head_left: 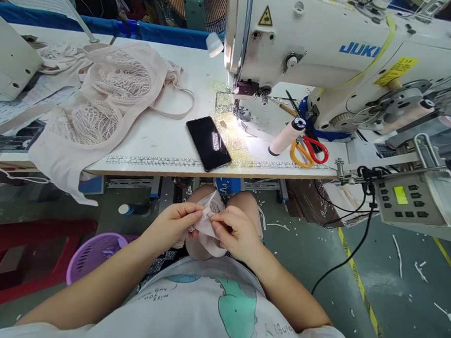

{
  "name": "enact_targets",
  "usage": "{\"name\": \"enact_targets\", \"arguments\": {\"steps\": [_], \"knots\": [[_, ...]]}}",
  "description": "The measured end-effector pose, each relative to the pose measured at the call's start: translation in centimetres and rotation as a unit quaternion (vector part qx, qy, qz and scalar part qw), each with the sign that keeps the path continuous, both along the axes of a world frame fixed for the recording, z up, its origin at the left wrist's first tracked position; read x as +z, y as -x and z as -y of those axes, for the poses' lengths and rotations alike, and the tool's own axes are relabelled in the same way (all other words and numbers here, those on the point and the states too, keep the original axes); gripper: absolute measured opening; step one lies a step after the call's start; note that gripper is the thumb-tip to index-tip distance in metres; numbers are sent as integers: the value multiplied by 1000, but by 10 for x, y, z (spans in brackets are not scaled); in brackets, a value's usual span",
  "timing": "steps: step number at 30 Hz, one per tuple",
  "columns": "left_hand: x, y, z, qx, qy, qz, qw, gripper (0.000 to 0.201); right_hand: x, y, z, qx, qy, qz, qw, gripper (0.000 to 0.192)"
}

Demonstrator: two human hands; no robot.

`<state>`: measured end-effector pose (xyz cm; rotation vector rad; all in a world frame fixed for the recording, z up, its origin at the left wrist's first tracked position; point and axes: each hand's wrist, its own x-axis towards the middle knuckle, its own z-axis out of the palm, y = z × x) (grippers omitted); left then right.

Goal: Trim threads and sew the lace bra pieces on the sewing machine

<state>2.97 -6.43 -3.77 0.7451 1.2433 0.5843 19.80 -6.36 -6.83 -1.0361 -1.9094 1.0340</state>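
Over my lap I hold a pale pink bra point(209, 241) with a lace patch near its upper edge. My left hand point(183, 219) pinches it on the left between thumb and fingers. Close by, the fingertips of my right hand point(237, 232) are pinched on its edge beside the lace. Part of the bra is hidden under my hands. Another pale pink lace bra point(132, 98) lies spread on the left of the sewing table, with one end hanging over the front edge.
A sewing machine point(317, 52) with its lamp lit stands at the right. A black phone point(209, 143), a thread cone point(286, 136) and scissors point(309, 151) lie on the table point(158, 146). Below are a purple basket point(93, 255), a red stool point(39, 249) and a control box point(409, 202) at right.
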Motion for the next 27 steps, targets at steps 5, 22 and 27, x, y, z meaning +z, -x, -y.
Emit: {"name": "enact_targets", "arguments": {"steps": [5,22,27], "knots": [[0,0,1,1,-5,-3,1000,35,-1,-1,1,1,2,0,1000,18],[4,-3,1,-26,-23,-15,999,35,1,2,4,-19,-30,6,999,16],[3,-4,1,-35,-39,-12,999,32,1,5,8,-39,-44,2,998,15]]}}
